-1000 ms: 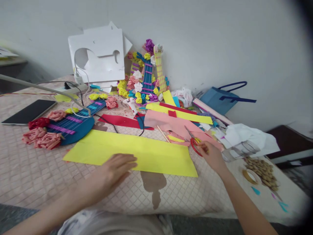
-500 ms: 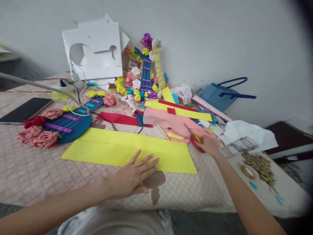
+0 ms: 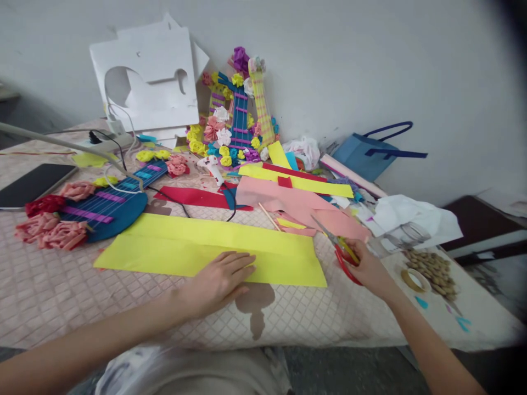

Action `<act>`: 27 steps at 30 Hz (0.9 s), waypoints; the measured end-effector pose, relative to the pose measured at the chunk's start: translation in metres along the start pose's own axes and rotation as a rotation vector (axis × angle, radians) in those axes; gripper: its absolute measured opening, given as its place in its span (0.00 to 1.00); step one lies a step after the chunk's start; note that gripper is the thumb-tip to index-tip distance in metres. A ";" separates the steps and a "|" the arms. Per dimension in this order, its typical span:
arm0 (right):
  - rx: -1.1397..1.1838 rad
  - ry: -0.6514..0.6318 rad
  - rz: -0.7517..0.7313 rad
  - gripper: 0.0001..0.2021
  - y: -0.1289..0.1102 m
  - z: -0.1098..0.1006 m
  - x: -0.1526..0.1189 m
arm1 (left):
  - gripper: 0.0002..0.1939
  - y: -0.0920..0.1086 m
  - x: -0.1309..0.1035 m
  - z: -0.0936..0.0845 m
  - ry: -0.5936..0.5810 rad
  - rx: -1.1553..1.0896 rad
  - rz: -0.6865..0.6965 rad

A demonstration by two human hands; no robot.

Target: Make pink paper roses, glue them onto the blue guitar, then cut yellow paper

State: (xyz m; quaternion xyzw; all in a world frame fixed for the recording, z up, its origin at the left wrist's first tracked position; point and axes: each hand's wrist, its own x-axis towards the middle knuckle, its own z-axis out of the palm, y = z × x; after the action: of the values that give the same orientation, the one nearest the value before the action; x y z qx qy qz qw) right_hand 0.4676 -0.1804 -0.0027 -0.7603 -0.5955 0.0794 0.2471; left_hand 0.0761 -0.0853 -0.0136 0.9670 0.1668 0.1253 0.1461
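A long strip of yellow paper (image 3: 164, 241) lies flat on the patterned tablecloth in front of me, with a crease along its length. My left hand (image 3: 220, 281) rests on its lower edge, fingers stretched out and close together, gripping nothing. To the right of the strip, my right hand (image 3: 368, 269) is closed on the scissors (image 3: 342, 263), which have red and yellow handles. Their blades point up and left, over the near edge of a pink paper sheet (image 3: 272, 192), apart from the yellow strip.
At left, a blue paper guitar (image 3: 123, 211) with paper roses lies near a black tablet (image 3: 37, 184). A glue gun (image 3: 212, 167), paper scraps and more decorated guitars (image 3: 241, 118) stand behind. Peanuts (image 3: 434, 271) and a tape roll (image 3: 414, 280) lie right; a blue bag (image 3: 366, 156) leans behind.
My right hand has moved right and toward me with the scissors, whose blades now show more clearly. The spread fingers of my left hand have drawn together and shifted slightly left on the yellow paper.
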 end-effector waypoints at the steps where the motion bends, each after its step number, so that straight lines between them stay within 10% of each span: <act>1: -0.034 -0.024 0.006 0.22 -0.002 0.001 -0.006 | 0.17 0.000 0.006 -0.001 0.018 -0.025 -0.016; 13: -0.141 -0.198 -0.023 0.21 0.023 -0.008 -0.039 | 0.08 0.017 0.105 0.024 0.025 0.211 -0.051; 19: -0.128 -0.194 -0.040 0.21 0.026 0.005 -0.039 | 0.10 -0.009 0.116 0.018 0.059 0.337 -0.311; 27: -0.112 -0.194 -0.052 0.25 0.018 0.010 -0.026 | 0.09 -0.012 0.101 0.010 -0.025 0.318 -0.264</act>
State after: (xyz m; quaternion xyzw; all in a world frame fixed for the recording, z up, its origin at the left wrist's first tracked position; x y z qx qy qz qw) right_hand 0.4722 -0.2052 -0.0240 -0.7459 -0.6396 0.1131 0.1475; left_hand 0.1678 -0.0409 -0.0069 0.9491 0.3080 0.0650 0.0087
